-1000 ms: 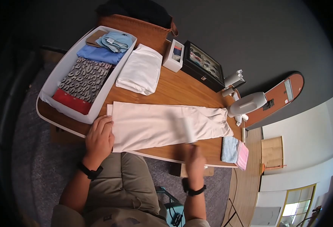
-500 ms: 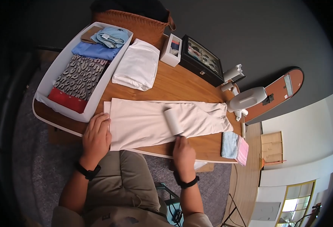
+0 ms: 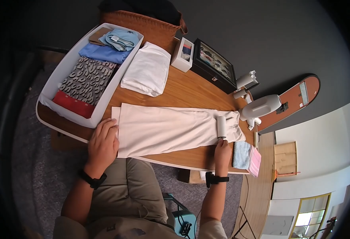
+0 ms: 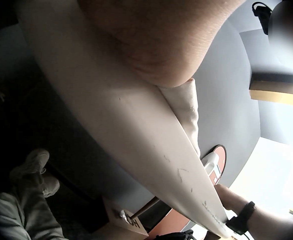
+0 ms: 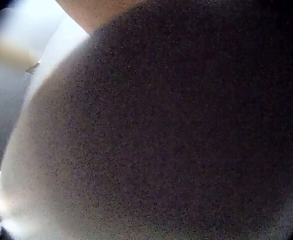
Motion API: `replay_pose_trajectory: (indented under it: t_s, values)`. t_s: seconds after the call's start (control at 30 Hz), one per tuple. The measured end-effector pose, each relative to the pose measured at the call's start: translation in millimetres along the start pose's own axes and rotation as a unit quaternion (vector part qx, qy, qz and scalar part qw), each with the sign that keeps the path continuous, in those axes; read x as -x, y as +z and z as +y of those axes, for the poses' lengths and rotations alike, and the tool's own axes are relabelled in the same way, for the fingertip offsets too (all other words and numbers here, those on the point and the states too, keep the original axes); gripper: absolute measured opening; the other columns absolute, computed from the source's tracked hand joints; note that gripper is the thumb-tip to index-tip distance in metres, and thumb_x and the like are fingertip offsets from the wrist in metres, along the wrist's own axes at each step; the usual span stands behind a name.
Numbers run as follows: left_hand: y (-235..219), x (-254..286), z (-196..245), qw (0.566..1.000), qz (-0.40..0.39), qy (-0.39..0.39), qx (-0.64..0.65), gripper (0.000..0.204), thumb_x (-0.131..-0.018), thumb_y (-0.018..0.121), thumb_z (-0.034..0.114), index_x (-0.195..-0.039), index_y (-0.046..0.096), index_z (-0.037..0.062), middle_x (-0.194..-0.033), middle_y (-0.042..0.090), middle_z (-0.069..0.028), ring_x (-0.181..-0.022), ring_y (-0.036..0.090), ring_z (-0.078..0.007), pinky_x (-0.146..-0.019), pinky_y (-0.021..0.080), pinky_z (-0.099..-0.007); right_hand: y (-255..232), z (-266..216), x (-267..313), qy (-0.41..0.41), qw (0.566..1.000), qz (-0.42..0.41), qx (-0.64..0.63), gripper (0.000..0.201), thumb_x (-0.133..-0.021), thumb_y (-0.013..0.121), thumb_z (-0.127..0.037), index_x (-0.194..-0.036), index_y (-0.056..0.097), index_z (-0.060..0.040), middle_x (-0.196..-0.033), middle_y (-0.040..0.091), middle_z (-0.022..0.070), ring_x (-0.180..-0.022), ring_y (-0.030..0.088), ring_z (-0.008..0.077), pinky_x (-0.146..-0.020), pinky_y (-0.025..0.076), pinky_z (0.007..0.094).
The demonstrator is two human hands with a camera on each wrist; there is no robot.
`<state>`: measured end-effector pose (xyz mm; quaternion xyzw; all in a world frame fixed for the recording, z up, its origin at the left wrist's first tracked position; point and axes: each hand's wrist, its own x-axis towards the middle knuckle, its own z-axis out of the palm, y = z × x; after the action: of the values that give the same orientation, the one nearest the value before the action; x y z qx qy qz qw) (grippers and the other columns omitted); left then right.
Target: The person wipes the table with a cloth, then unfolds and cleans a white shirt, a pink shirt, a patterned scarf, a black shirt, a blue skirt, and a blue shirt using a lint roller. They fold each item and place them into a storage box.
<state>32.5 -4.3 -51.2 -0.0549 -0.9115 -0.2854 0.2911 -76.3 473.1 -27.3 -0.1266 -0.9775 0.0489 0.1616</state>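
Note:
A pale pink garment (image 3: 163,129), folded lengthwise like trousers, lies across the wooden table in the head view. My left hand (image 3: 103,140) rests on its left end at the hem, fingers extended and held together. The right hand (image 3: 222,154) grips the handle of a white lint roller (image 3: 221,126), whose cylinder lies over the garment's right end, near its gathered edge. Most of the handle is hidden in the fist. In the left wrist view, the heel of the left hand (image 4: 166,45) is above the pale table edge (image 4: 131,135). Darkness fills most of the right wrist view.
A white bin (image 3: 48,104) of folded clothes stands at the left, beside a folded white cloth (image 3: 146,71). Behind are a brown basket (image 3: 139,27), a white box (image 3: 183,59) and a black display case (image 3: 214,65). A grey garment steamer (image 3: 262,106) and folded towels (image 3: 242,154) are at the right.
The right hand first swept the lint roller left to the middle of the garment, then right to its far end. My left hand has stayed on the hem.

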Motion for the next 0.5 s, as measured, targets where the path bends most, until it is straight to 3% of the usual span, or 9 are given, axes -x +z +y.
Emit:
replay_pose_trajectory:
  t_s: [0.23, 0.4, 0.5]
  values:
    - [2.0, 0.4, 0.3, 1.000, 0.015, 0.002, 0.001, 0.023, -0.090, 0.062, -0.005, -0.113, 0.066, -0.0035, -0.129, 0.067, -0.0181, -0.127, 0.064, -0.0391, -0.109, 0.052, -0.0479, -1.6, 56.6, -20.0, 0.025, 0.998, -0.024, -0.056, 0.045, -0.112, 0.053, -0.031, -0.106, 0.072, 0.0098, -0.097, 0.072, 0.0372, -0.097, 0.069, 0.0569, -0.081, 0.054, 0.0589]
    - [0.5, 1.8, -1.2, 1.000, 0.014, 0.000, 0.000, 0.024, -0.090, 0.062, -0.004, -0.114, 0.066, -0.0027, -0.130, 0.067, -0.0176, -0.128, 0.064, -0.0389, -0.109, 0.052, -0.0477, -2.0, 66.4, -23.6, 0.035, 0.996, -0.028, -0.080, 0.045, -0.112, 0.052, -0.031, -0.108, 0.071, 0.0090, -0.098, 0.072, 0.0370, -0.098, 0.068, 0.0570, -0.083, 0.054, 0.0585]
    - [-1.2, 1.8, -1.4, 1.000, 0.008, -0.001, 0.005, 0.025, -0.090, 0.062, -0.004, -0.115, 0.066, -0.0021, -0.130, 0.066, -0.0175, -0.128, 0.063, -0.0389, -0.109, 0.052, -0.0478, 17.5, 102.8, -35.2, 0.060, 0.991, -0.058, -0.109, 0.044, -0.112, 0.052, -0.031, -0.108, 0.071, 0.0083, -0.100, 0.071, 0.0374, -0.099, 0.068, 0.0578, -0.084, 0.053, 0.0591]
